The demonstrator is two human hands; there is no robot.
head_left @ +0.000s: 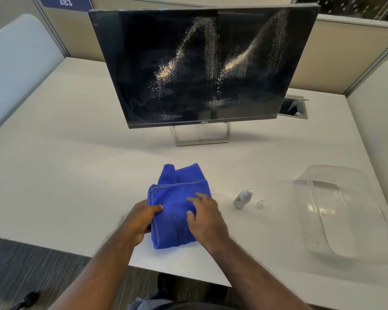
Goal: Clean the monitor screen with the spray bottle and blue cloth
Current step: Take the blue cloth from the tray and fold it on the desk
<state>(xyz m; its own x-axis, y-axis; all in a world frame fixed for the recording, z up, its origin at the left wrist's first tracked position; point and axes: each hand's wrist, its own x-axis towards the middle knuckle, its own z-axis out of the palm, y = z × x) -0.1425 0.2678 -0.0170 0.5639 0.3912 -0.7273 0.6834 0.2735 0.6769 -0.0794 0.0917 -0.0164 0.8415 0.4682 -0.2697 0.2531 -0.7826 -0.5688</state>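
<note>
The monitor stands at the back of the white desk, its dark screen speckled with spray droplets in two streaks. A folded blue cloth lies on the desk near the front edge. My left hand grips the cloth's left edge, thumb on top. My right hand rests on the cloth's right side with fingers spread flat over it. To the right of the cloth a small white spray bottle stands uncapped, and its clear cap lies beside it.
A clear plastic bin sits at the desk's right side. A cable port with an open lid is behind the monitor's right corner. Partition walls surround the desk. The desk's front edge runs just below my wrists.
</note>
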